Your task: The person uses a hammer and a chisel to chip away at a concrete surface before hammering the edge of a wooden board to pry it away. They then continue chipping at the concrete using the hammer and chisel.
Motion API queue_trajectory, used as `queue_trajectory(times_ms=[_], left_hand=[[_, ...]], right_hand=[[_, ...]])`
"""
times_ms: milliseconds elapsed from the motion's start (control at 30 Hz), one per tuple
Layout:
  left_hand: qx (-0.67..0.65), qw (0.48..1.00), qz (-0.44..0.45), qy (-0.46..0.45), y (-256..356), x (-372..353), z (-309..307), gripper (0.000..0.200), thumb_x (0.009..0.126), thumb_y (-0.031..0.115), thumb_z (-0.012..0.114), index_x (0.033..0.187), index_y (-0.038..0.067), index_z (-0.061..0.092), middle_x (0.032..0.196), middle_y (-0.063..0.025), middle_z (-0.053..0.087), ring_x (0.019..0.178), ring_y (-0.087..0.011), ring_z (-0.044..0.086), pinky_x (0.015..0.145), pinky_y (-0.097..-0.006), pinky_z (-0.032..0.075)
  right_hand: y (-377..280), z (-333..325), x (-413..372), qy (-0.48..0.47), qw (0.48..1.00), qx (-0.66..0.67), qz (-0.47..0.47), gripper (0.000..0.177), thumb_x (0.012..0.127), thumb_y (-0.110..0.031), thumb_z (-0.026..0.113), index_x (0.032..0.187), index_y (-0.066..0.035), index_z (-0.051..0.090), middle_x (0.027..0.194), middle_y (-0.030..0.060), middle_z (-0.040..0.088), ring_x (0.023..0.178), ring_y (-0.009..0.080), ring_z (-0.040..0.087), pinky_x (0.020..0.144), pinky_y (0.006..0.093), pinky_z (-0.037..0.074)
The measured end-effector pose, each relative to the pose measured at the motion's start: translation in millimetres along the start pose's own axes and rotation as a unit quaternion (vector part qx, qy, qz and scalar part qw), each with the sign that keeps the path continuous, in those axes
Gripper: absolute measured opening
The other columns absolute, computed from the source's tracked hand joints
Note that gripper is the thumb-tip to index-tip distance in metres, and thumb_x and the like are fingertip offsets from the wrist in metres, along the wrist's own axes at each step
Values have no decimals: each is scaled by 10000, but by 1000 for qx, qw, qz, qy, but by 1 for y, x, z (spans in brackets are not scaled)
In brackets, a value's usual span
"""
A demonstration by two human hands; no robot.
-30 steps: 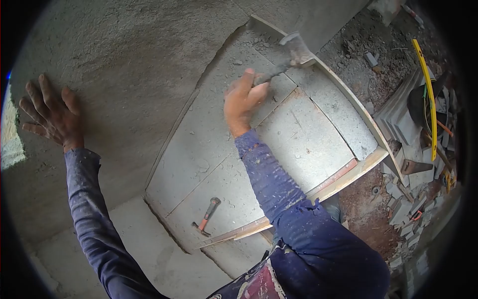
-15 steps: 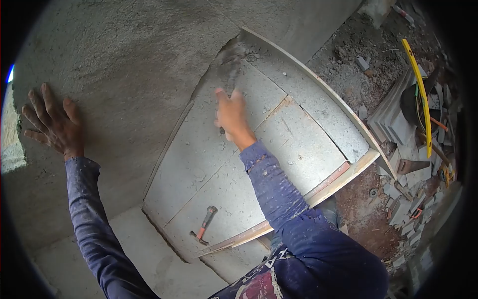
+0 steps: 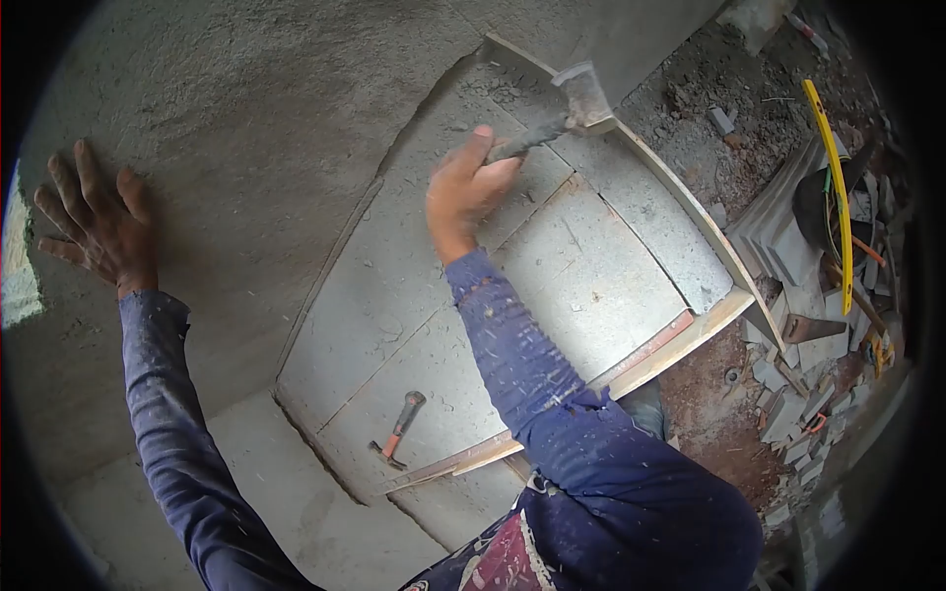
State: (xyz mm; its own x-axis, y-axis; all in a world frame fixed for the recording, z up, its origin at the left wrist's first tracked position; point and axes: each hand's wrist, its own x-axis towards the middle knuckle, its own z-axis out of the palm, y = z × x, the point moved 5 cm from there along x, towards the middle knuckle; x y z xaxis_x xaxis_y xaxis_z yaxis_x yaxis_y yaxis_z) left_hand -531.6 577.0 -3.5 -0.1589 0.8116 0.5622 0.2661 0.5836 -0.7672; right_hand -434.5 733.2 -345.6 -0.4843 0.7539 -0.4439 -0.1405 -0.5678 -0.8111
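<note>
My left hand (image 3: 101, 222) lies flat with fingers spread against the rough grey plastered wall (image 3: 256, 128). My right hand (image 3: 468, 187) grips the dark handle of a hatchet (image 3: 586, 98), whose broad, pale head points away to the upper right. That head overlaps the far raised rim of the slab-covered platform (image 3: 394, 335) in this view. Below the hand, grey slabs carry scattered crumbs and dust. A claw hammer (image 3: 398, 429) with a dark and orange handle rests on the slabs near the front edge.
A wooden board (image 3: 680, 340) edges the platform's near side. To the right, a yellow spirit level (image 3: 833, 192) leans near stacked tiles (image 3: 778, 231). A handsaw (image 3: 816, 328) lies among broken tile pieces on the dirt floor.
My right hand has swung the hatchet up and right, away from the wall corner, where it was blurred against the slabs. My left hand keeps its place on the wall as the view shifts slightly.
</note>
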Motion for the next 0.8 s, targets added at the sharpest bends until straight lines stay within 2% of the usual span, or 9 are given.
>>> queue_trajectory(times_ms=[67,133,167,233,333,367,433,667,800], left_hand=[[-1,1000,6,17,3,2,0,579,984,572,447,1518,427,279,1618,117,200,1521,-228,112,1153,-721,47],[-7,1000,12,27,0,2,0,580,984,574,448,1519,427,280,1617,117,200,1521,-230,114,1153,-722,47],[-7,999,20,29,2,3,1,580,984,575,448,1519,426,281,1617,117,200,1521,-232,115,1152,-722,47],[-7,1000,13,22,4,1,1,584,983,577,450,1521,426,279,1618,116,202,1521,-235,119,1151,-722,52],[-2,1000,12,22,3,2,0,593,982,578,455,1524,424,271,1620,114,202,1520,-242,124,1151,-721,61],[0,1000,10,21,4,2,-1,597,981,577,458,1526,424,266,1621,113,202,1520,-245,125,1151,-719,65],[-2,1000,11,26,2,3,0,601,980,573,464,1527,422,267,1622,113,201,1521,-245,122,1151,-717,64],[-6,1000,14,24,4,1,0,612,975,555,490,1529,413,272,1621,113,209,1510,-239,152,1151,-710,65],[-5,999,17,33,3,2,1,608,976,553,488,1528,413,273,1621,111,211,1510,-243,154,1156,-703,65]], right_hand=[[-4,-10,3,55,995,-41,-71,455,1006,-197,483,1275,159,394,1147,313,540,1076,387,591,926,466,449],[13,-3,-3,-230,933,-65,269,455,1004,-205,479,1282,145,392,1124,320,544,1051,383,593,911,455,457],[12,-3,1,-228,935,-66,264,455,1004,-205,479,1282,145,392,1124,320,544,1051,383,593,911,455,457],[-4,-13,4,-111,993,-12,21,456,991,-182,493,1292,143,383,1147,342,538,1061,405,594,928,459,462],[-14,-4,9,41,996,84,4,458,973,-158,504,1282,159,387,1219,372,518,1145,444,563,978,475,443],[1,3,16,40,996,84,1,458,973,-158,504,1282,159,387,1219,372,518,1145,444,563,978,475,443],[63,27,28,-176,967,-98,158,413,988,-161,495,1246,148,405,1165,361,534,1062,442,585,959,486,446],[-8,4,0,57,995,36,-68,374,1009,-177,491,1185,139,400,1147,338,548,1092,434,589,922,489,445],[19,22,10,-107,980,-124,112,384,1025,-181,479,1210,134,362,1094,328,563,999,410,620,879,480,456]])
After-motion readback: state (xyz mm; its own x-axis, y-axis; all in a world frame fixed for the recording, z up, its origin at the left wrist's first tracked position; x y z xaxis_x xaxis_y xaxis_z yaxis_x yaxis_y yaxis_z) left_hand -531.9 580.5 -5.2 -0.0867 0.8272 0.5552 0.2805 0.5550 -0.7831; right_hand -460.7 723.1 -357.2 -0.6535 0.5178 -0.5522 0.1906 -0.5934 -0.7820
